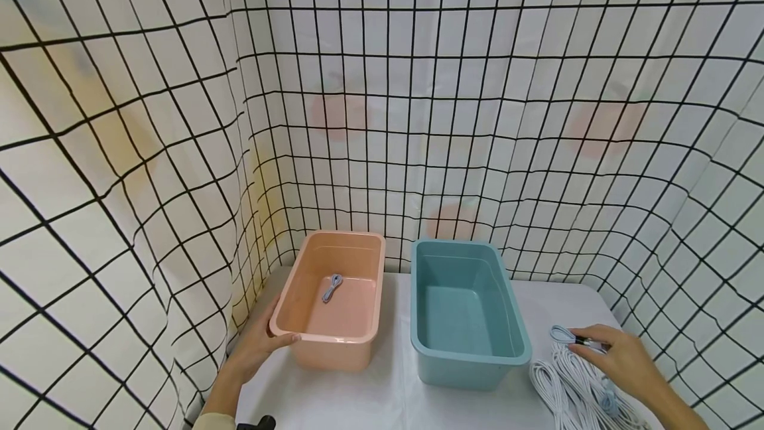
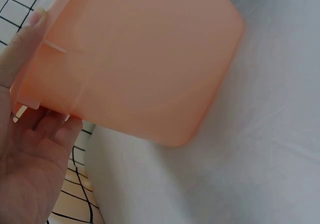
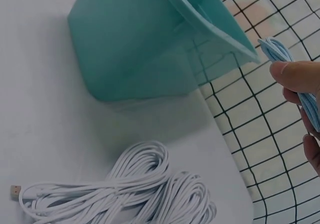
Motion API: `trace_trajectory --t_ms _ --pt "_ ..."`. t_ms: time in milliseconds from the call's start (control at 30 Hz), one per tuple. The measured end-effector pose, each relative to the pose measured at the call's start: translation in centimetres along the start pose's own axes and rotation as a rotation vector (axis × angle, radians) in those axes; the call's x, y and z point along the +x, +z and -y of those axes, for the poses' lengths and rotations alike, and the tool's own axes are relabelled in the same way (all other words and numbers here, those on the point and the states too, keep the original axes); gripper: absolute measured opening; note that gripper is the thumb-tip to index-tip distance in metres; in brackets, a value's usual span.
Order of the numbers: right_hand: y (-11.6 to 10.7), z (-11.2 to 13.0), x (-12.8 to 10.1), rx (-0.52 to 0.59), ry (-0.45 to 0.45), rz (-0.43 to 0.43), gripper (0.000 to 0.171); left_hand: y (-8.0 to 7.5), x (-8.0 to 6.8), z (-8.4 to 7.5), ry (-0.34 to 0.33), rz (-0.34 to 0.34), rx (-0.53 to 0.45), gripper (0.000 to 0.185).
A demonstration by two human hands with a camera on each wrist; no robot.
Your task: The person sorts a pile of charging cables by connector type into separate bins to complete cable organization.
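Note:
My left hand (image 1: 258, 345) grips the near left corner of a peach plastic bin (image 1: 334, 350), thumb over the rim and fingers curled beneath it. Inside that bin lies a small bundled grey cable (image 1: 331, 288). Over on the right, my right hand (image 1: 621, 356) pinches a coiled light blue cable (image 3: 278, 51) between thumb and fingers; a black band shows on it in the head view. The cable is held above a heap of coiled white cables (image 1: 564, 387) on the table. A teal plastic bin (image 1: 465, 373) stands left of this hand.
Both bins stand side by side on a white-covered table (image 1: 396, 390). Black wire mesh (image 1: 412, 131) with pale sheeting behind it rises at the back and both sides. A USB plug (image 3: 16, 192) sticks out of the white heap. A small black object (image 1: 265, 423) shows at the near edge.

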State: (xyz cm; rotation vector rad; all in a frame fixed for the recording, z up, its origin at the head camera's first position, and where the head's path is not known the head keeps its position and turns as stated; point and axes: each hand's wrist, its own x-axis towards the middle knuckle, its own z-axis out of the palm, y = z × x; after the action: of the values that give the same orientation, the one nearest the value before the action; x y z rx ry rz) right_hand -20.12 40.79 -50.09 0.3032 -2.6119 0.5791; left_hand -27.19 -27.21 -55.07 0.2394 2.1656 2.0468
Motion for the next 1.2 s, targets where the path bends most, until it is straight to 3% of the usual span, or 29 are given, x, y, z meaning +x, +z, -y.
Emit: trace_trajectory --t_ms 200,500,1200 --pt "0.5 1.0 1.2 0.026 0.008 0.023 0.028 0.0 0.1 0.0 -0.01 -0.006 0.004 0.11" --pt "2.1 2.7 3.2 0.158 -0.014 0.058 0.026 0.1 0.1 0.1 -0.031 -0.016 0.001 0.11" --pt "5.8 6.8 8.3 0.213 -0.129 0.136 0.028 0.1 0.0 0.1 -0.03 -0.029 -0.012 0.111"
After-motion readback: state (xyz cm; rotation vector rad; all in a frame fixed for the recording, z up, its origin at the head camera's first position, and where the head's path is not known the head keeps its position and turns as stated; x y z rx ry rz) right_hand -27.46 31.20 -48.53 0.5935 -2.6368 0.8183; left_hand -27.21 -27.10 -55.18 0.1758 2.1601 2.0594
